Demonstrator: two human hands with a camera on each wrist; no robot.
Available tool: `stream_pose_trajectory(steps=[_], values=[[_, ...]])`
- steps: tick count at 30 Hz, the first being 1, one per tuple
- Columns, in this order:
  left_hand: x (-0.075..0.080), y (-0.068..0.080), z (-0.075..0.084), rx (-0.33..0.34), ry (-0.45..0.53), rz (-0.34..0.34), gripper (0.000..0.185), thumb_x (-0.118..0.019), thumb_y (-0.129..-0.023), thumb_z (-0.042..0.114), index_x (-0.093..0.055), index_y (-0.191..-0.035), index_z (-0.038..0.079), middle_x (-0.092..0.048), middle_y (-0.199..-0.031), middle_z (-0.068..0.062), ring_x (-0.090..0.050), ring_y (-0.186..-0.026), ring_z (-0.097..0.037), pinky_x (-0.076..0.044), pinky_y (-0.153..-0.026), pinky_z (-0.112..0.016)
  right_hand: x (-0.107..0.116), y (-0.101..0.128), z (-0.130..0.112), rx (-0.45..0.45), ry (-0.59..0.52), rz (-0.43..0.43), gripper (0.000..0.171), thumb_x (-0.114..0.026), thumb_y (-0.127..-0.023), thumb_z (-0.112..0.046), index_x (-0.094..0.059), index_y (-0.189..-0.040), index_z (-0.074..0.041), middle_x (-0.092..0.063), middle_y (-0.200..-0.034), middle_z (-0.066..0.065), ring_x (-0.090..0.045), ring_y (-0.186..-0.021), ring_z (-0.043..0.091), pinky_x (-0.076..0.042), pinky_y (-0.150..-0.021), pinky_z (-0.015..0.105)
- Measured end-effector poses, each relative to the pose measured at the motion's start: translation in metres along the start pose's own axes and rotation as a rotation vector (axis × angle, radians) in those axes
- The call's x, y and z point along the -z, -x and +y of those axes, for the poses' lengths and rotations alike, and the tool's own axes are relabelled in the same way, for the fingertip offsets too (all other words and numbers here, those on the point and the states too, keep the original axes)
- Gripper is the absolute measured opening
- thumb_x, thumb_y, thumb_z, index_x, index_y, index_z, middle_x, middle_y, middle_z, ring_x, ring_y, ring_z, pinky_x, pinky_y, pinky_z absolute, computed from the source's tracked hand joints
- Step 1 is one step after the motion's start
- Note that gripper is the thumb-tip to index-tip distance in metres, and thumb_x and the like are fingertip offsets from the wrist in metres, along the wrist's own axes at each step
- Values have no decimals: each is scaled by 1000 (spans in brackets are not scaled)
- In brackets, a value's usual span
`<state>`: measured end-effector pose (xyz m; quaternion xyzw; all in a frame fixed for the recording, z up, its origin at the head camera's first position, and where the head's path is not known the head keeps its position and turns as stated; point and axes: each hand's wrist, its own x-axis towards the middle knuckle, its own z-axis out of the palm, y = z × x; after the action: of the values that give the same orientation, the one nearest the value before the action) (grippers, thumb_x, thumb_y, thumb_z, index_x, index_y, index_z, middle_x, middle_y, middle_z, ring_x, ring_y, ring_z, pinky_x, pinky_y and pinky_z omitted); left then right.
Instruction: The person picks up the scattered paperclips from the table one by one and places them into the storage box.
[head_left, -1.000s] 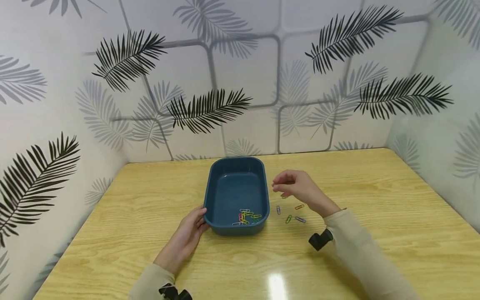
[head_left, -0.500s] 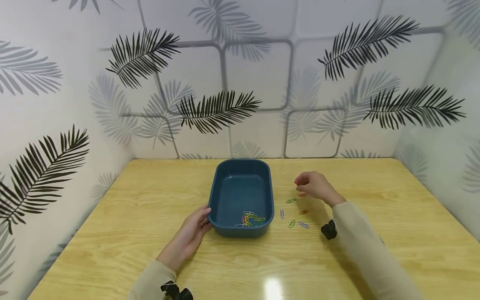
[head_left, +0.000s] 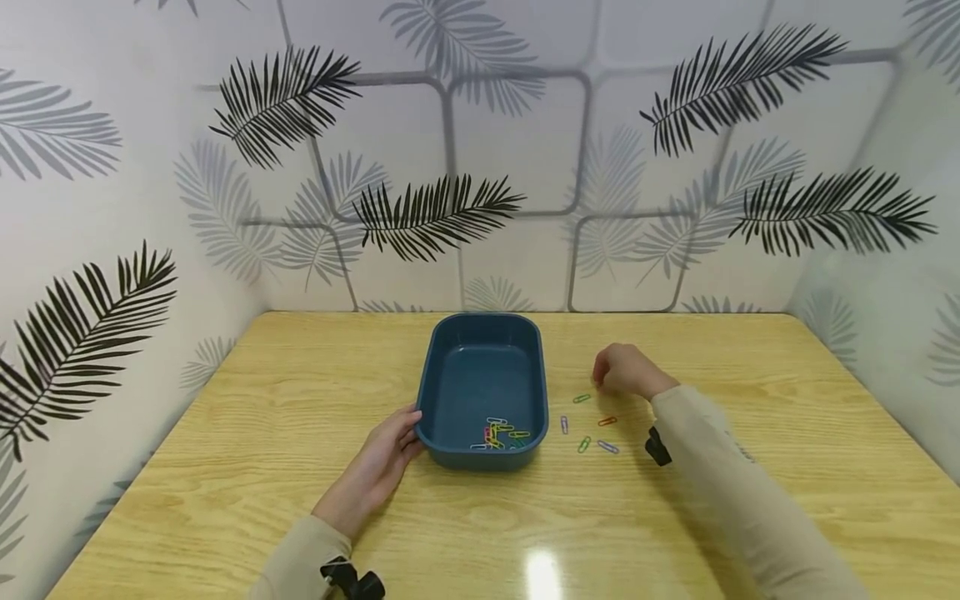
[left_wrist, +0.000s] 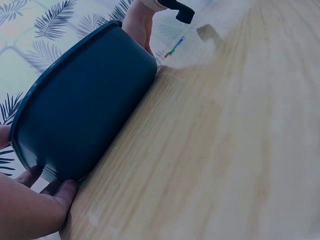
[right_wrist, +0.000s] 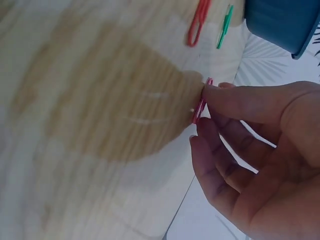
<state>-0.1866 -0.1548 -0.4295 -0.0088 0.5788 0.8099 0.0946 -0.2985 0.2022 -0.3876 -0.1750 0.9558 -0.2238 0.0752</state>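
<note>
A dark blue plastic bin [head_left: 480, 379] stands on the wooden table, with several coloured paper clips [head_left: 495, 433] at its near end. My left hand [head_left: 386, 454] holds its near left corner, thumb at the rim and fingers against the outer wall, as the left wrist view shows. To the right of the bin, my right hand [head_left: 628, 371] is down at the tabletop. In the right wrist view its thumb and fingertips pinch a pink paper clip [right_wrist: 201, 102]; the head view hides that clip behind the hand.
Between the bin and my right forearm lie loose paper clips: a green one [head_left: 582, 398], an orange-red one [head_left: 607, 421], a second green one [head_left: 584, 445] and two purple ones, one of them [head_left: 608, 447] nearer the front. A patterned wall [head_left: 517, 250] borders the table's far edge.
My right hand has moved right, away from the bin's side, and down to the table, where it now pinches the pink paper clip. The left hand stays on the bin. The head view has shifted slightly.
</note>
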Motion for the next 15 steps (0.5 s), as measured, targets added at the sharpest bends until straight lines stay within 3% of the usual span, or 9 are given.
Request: stream_pose_trajectory(steps=[5,15], values=[[0,-1,1,1,17,7,49,-47,-98,13,-37,-141,-10,-55,-122,-13,-53,-106,-17,-43,-91,-28,1,-4,-1,14,60,-23,10,-64,-78,9,-67,-79,-1,-63,-80,12,-53,-70,21,-47,-61,31],[1,-1,0,3,22,1,49,-46,-98,12,-36,-141,-11,-56,-121,-12,-53,-106,-17,-42,-92,-28,1,-7,-4,-26,105,-61,13,-61,-78,10,-67,-87,3,-63,-86,13,-54,-72,23,-46,-61,30]])
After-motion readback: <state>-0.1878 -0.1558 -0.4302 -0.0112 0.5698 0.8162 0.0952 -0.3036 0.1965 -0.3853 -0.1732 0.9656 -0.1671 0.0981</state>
